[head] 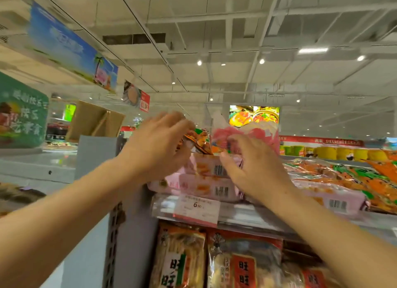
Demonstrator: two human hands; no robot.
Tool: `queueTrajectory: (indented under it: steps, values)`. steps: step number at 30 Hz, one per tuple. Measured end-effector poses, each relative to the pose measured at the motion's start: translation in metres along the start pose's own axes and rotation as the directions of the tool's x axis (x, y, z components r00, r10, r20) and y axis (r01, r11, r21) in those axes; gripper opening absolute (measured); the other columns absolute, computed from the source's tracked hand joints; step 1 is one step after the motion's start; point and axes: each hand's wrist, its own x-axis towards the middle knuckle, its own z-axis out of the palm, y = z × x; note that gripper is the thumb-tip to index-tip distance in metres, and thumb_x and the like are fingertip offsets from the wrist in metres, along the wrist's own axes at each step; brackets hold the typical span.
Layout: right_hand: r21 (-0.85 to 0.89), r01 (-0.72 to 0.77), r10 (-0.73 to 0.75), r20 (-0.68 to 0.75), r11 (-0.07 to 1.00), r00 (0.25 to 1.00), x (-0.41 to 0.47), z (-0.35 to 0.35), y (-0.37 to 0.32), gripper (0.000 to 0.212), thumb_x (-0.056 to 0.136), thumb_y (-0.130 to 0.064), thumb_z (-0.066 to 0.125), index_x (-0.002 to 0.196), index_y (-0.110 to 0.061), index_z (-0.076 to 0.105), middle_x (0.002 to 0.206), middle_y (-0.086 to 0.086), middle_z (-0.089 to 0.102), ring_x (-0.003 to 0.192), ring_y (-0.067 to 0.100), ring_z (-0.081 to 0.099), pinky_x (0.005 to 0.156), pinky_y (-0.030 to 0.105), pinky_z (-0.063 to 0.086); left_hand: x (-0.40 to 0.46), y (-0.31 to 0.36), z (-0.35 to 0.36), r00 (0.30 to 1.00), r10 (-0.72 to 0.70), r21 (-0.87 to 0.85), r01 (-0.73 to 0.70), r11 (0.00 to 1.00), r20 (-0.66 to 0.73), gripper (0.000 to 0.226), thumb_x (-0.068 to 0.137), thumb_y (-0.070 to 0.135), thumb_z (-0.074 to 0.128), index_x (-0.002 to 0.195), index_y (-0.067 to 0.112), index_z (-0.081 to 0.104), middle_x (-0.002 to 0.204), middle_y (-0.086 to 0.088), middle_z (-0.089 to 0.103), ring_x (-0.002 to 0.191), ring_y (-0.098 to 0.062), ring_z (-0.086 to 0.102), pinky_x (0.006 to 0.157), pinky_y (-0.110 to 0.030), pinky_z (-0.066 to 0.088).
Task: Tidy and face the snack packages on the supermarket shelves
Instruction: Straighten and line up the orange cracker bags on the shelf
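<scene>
Both my arms reach up to the top shelf (247, 214). My left hand (156, 145) curls its fingers round an orange snack packet (198, 141) that stands above a stack of pink packages (204, 184). My right hand (251, 169) pinches the lower edge of a pink and clear packet (260, 135) next to the orange one. The image is blurred, so the exact finger contact is hard to make out. Flat orange and green packets (343, 176) lie on the same shelf to the right.
A price tag (196, 209) hangs on the shelf's front rail. Rice cracker bags (182, 257) fill the shelf below. A grey upright post (116, 234) borders the shelf on the left. Cardboard (94, 122) and hanging signs (71, 49) are at upper left.
</scene>
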Motion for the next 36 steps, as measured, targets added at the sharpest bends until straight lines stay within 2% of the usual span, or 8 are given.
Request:
queueTrajectory:
  steps: [4,7,10,12,16,20,24,36]
  values:
    - [0.183,-0.222,0.186,0.195,0.958,0.963,0.056,0.009,-0.014,0.045,0.091,-0.058,0.042,0.115,-0.023,0.058,0.110,0.000,0.066,0.103,0.023,0.060,0.079,0.034,0.046,0.045,-0.044,0.000,0.816,-0.461,0.005,0.490,0.872,0.349,0.075,0.082,0.055,0.056,0.144,0.019,0.035,0.141,-0.014,0.045,0.127,-0.033,0.045,0.103,-0.043,0.041]
    - [0.134,-0.322,0.262,0.339,0.937,0.904,0.086,0.019,-0.018,0.065,0.092,-0.064,0.031,0.118,-0.011,0.058,0.115,0.012,0.066,0.108,0.030,0.060,0.074,0.030,0.040,0.059,-0.052,0.009,0.649,-0.530,0.112,0.571,0.814,0.546,0.081,0.077,0.065,0.059,0.141,0.017,0.044,0.144,-0.010,0.047,0.126,-0.030,0.047,0.104,-0.039,0.040]
    - [0.121,-0.395,0.304,0.449,0.911,0.840,0.098,0.028,-0.020,0.084,0.090,-0.072,0.023,0.134,-0.005,0.050,0.134,0.018,0.055,0.120,0.033,0.054,0.095,0.034,0.040,0.060,-0.055,0.015,0.618,-0.520,0.095,0.586,0.805,0.589,0.067,0.073,0.066,0.063,0.121,0.019,0.059,0.123,-0.005,0.060,0.106,-0.024,0.055,0.088,-0.034,0.044]
    - [0.128,-0.370,0.273,0.468,0.920,0.840,0.100,0.031,-0.020,0.072,0.090,-0.070,0.028,0.117,-0.012,0.062,0.122,0.014,0.062,0.110,0.031,0.058,0.083,0.026,0.042,0.056,-0.056,0.015,0.612,-0.512,0.056,0.608,0.792,0.603,0.060,0.072,0.066,0.066,0.110,0.020,0.062,0.111,-0.001,0.062,0.100,-0.022,0.057,0.085,-0.034,0.045]
    - [0.258,-0.384,0.247,0.438,0.887,0.865,0.101,0.029,-0.019,0.044,0.091,-0.056,0.050,0.064,-0.022,0.053,0.070,-0.004,0.058,0.067,0.016,0.055,0.052,0.020,0.033,0.052,-0.052,0.009,0.651,-0.503,-0.054,0.639,0.767,0.568,0.041,0.074,0.054,0.075,0.097,0.022,0.064,0.093,0.002,0.065,0.086,-0.016,0.059,0.074,-0.030,0.049]
    - [0.367,-0.414,0.267,0.388,0.833,0.882,0.099,0.022,-0.017,0.036,0.084,-0.052,0.064,0.089,-0.017,0.056,0.085,0.001,0.064,0.071,0.017,0.060,0.060,0.025,0.043,0.048,-0.050,0.006,0.720,-0.501,-0.181,0.640,0.747,0.480,0.035,0.073,0.041,0.082,0.095,0.024,0.060,0.084,0.008,0.063,0.076,-0.007,0.057,0.057,-0.024,0.038]
    - [0.313,-0.298,0.239,0.213,0.902,0.947,0.083,0.002,-0.008,0.055,0.080,-0.048,0.070,0.124,-0.027,0.046,0.086,-0.012,0.054,0.076,0.007,0.055,0.060,0.025,0.038,0.044,-0.047,-0.002,0.780,-0.501,-0.302,0.614,0.730,0.374,0.059,0.071,0.040,0.084,0.119,0.027,0.052,0.102,0.008,0.062,0.089,-0.013,0.061,0.073,-0.032,0.052]
    - [0.457,-0.401,0.397,0.109,0.794,0.911,-0.013,-0.073,0.029,0.067,0.067,-0.051,0.071,0.119,-0.050,0.028,0.110,-0.009,0.064,0.094,0.015,0.066,0.087,0.043,0.053,0.042,0.068,0.011,0.905,-0.329,-0.739,0.414,0.532,0.270,0.067,0.057,0.055,0.081,0.108,0.035,0.041,0.088,0.015,0.058,0.069,-0.002,0.061,0.044,-0.019,0.042]
